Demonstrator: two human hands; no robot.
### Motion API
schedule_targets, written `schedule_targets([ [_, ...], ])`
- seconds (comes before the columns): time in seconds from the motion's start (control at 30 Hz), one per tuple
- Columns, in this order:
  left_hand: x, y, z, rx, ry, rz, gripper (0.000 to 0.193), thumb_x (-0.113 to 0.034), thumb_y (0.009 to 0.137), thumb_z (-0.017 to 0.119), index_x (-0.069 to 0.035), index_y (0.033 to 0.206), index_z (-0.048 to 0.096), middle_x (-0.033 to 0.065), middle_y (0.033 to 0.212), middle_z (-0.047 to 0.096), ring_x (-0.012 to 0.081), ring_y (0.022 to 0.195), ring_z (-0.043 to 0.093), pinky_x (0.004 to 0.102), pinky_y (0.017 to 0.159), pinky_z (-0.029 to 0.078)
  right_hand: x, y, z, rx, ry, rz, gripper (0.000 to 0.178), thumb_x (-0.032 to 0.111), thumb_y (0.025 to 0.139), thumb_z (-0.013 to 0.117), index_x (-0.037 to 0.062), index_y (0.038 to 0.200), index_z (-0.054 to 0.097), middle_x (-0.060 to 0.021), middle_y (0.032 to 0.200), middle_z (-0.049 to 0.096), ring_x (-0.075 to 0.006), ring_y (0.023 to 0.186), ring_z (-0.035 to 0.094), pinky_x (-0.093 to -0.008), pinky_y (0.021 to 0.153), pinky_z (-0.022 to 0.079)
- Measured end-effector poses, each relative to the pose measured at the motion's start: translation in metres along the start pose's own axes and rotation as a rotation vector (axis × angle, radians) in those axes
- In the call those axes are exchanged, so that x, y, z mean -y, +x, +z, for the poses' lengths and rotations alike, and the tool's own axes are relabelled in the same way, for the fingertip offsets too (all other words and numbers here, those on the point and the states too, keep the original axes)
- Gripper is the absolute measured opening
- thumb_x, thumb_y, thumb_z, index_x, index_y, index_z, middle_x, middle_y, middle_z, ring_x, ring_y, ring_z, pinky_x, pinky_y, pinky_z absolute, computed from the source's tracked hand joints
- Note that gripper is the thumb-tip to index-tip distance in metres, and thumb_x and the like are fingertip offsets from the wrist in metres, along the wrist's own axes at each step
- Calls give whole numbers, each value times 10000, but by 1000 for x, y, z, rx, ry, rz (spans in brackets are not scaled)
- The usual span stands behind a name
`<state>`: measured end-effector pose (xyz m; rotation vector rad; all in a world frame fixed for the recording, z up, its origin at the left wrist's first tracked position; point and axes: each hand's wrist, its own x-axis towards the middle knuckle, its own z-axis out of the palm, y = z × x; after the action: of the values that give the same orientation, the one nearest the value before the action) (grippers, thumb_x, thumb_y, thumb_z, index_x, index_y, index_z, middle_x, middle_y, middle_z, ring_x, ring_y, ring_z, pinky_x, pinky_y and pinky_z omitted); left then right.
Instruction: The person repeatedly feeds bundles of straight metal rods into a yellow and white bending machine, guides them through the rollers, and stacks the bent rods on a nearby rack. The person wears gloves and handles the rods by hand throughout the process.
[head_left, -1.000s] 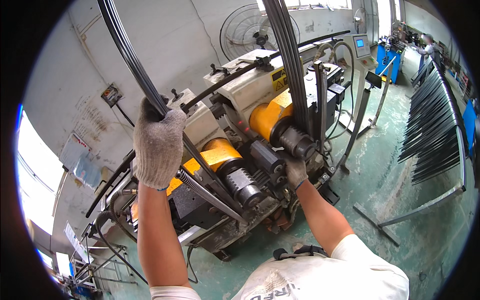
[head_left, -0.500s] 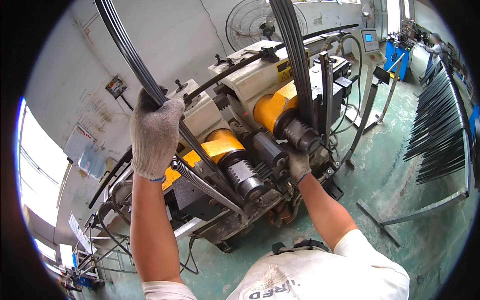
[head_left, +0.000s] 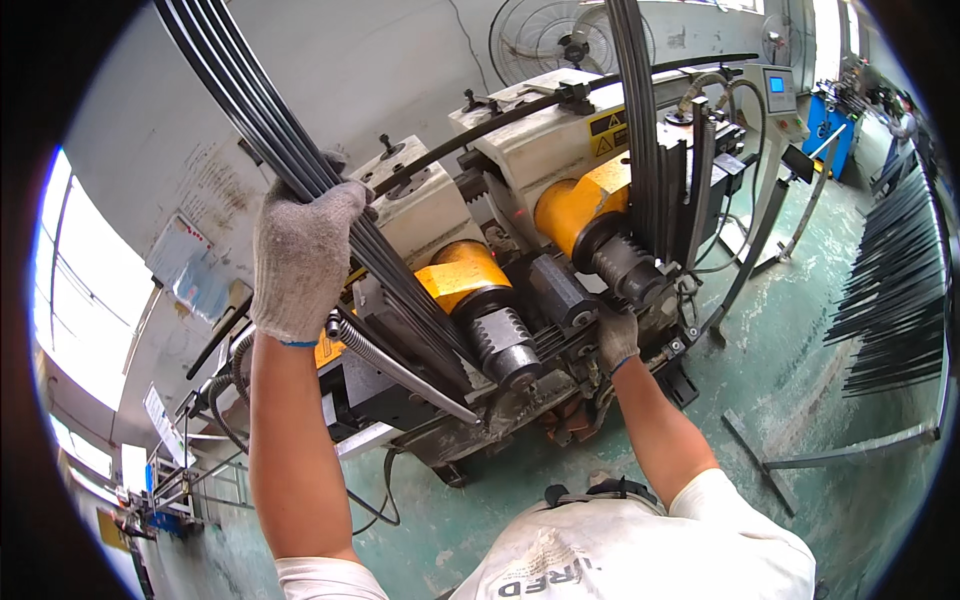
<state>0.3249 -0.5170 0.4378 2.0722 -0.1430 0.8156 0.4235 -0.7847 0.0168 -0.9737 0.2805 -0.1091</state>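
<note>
My left hand [head_left: 300, 262], in a grey knit glove, is closed round a bundle of long dark metal bars [head_left: 262, 130]. These bars slant from the top left down to the machine, their lower ends beside the left ribbed cylinder [head_left: 500, 343]. My right hand [head_left: 617, 336], also gloved, reaches in between the two cylinders, beside a dark faceted block [head_left: 563, 290]. Its fingers are hidden there, so what it touches cannot be made out. A second bundle of dark bars [head_left: 640, 120] stands upright against the right ribbed cylinder [head_left: 630, 270].
Yellow housings [head_left: 585, 208] and white machine bodies [head_left: 540, 110] lie behind the cylinders. A flexible metal hose [head_left: 385, 365] runs below the left bundle. At right stand a control box [head_left: 782, 92] and a rack hung with dark rods [head_left: 890, 290]. A person [head_left: 903, 127] is far off.
The bars in my left hand have spread apart and tilt further to the left at the top. The whole scene has shifted slightly right in view. My right hand stays by the block.
</note>
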Motion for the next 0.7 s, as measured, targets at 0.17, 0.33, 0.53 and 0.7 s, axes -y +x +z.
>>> schedule_targets([
  [0.17, -11, -9, -13, 96, 112, -18, 364, -226, 956, 814, 43, 1195, 755, 80, 990, 772, 157, 906, 746, 299, 850, 602, -1, -3, 0, -13, -195, -115, 365, 238, 1004, 798, -33, 1244, 751, -103, 1164, 786, -221, 1042, 714, -431, 933, 547],
  [0.33, 4, -7, -25, 208, 440, 277, 312, -235, 1038, 770, -8, 1253, 768, 105, 1086, 810, 185, 1016, 797, 325, 933, 654, -8, 4, 0, 6, 43, -59, 353, 168, 1012, 785, -42, 1293, 746, -125, 1260, 782, -236, 1074, 733, -426, 931, 570],
  [0.53, 14, -7, -35, 251, 615, 427, 394, -295, 1063, 759, -7, 1331, 737, 121, 1162, 814, 209, 1086, 811, 357, 986, 671, 2, -7, 11, 7, 173, 69, 371, 56, 1011, 755, -52, 1363, 708, -127, 1349, 752, -222, 1108, 746, -394, 944, 604],
  [0.7, 7, -9, -29, 218, 353, 222, 444, -305, 1036, 776, 13, 1343, 727, 139, 1197, 805, 239, 1120, 806, 385, 1009, 669, -42, 26, -26, 38, -165, -209, 359, 97, 1041, 690, -47, 1369, 714, -115, 1278, 762, -216, 1039, 749, -400, 882, 615],
])
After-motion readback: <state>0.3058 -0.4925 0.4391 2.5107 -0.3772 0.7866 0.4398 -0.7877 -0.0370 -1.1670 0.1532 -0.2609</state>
